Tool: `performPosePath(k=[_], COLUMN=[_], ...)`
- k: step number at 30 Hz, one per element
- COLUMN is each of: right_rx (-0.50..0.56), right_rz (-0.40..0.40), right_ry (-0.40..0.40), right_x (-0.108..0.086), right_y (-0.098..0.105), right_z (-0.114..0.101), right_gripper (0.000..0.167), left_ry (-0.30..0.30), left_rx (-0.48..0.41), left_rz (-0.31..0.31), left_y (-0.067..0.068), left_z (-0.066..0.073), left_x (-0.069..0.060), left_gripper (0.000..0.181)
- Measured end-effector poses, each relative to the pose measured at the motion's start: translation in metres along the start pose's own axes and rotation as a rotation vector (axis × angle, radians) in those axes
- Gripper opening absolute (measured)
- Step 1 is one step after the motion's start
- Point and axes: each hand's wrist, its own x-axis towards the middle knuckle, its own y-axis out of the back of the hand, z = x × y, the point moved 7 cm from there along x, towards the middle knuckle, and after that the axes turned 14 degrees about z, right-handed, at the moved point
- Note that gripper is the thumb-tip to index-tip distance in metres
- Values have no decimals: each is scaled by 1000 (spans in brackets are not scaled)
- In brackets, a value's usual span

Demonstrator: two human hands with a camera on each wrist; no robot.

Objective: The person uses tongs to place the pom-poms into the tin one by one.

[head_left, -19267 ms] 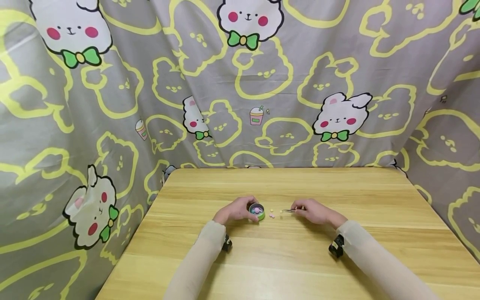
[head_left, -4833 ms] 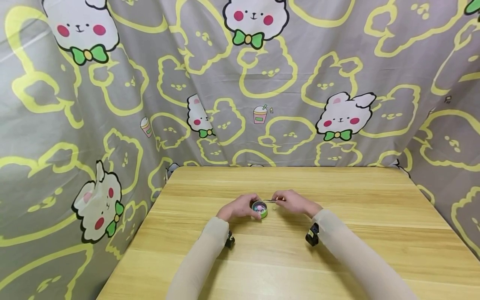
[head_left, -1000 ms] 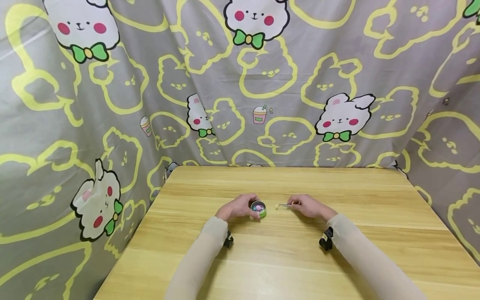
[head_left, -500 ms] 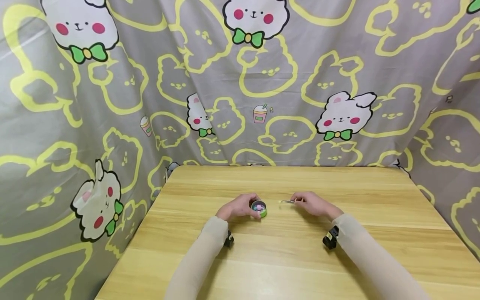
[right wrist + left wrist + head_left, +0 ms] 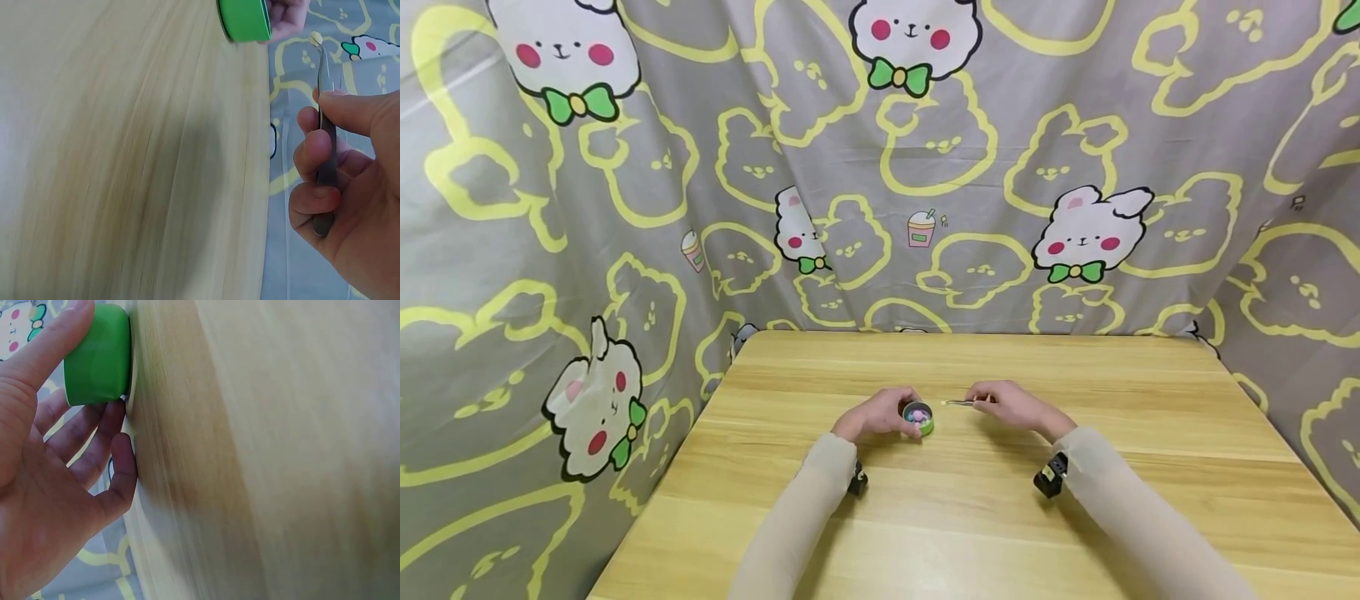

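Note:
My left hand (image 5: 882, 412) holds a small round green tin (image 5: 928, 427) on the table, with the thumb in front and fingers behind it. Pink, purple and teal pieces (image 5: 918, 415) show inside; their exact kind is too small to tell. In the left wrist view the tin's smooth green wall (image 5: 100, 359) sits between thumb and fingers. To the right of the tin, my right hand (image 5: 1011, 403) pinches metal tweezers (image 5: 326, 147). A small pale yellow piece (image 5: 316, 39) is gripped at their tips, above the table and a short way from the tin's rim.
The wooden table (image 5: 970, 517) extends on all sides of the hands. A grey curtain (image 5: 955, 167) with cartoon animals hangs behind and beside it. A dark wrist camera (image 5: 1050, 477) sits under the right sleeve, another (image 5: 858, 478) under the left.
In the last second the tweezers have lifted the yellow piece off the table and moved left toward the tin. Pink and yellow pieces seen loose earlier no longer lie there. The left hand keeps its hold.

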Motion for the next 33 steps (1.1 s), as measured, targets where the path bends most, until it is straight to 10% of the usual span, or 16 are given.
performPosePath(k=[33], right_rx=[16], right_rz=[-67], right_ry=[-14], right_x=[21], right_y=[-45], right_z=[-8], right_gripper=[14], left_ry=[-29], left_rx=[18], left_rz=[7], left_y=[1], left_z=[1], left_x=[3], left_gripper=[46])
